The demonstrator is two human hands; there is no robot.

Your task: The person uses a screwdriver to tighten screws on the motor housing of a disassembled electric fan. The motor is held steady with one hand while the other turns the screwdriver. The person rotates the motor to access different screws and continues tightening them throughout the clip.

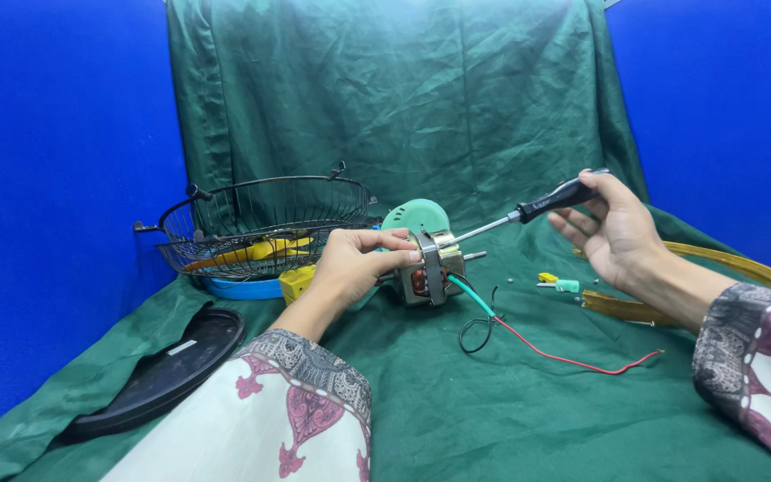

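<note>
One head cam only, worn by the person, looking fwd and slightly down, close over the green cloth [510,411]; blue backdrop [55,134] fills upper frame.

Bright, even light falls from above and in front of me; shadows under my hands [350,268] stay soft. The green cloth [421,98] shows mild sheen, and my sleeves blur slightly at the frame's lower edge.

One small white rectangular label [182,346] is sitting on the black oval base plate [158,379], lower left.
</note>
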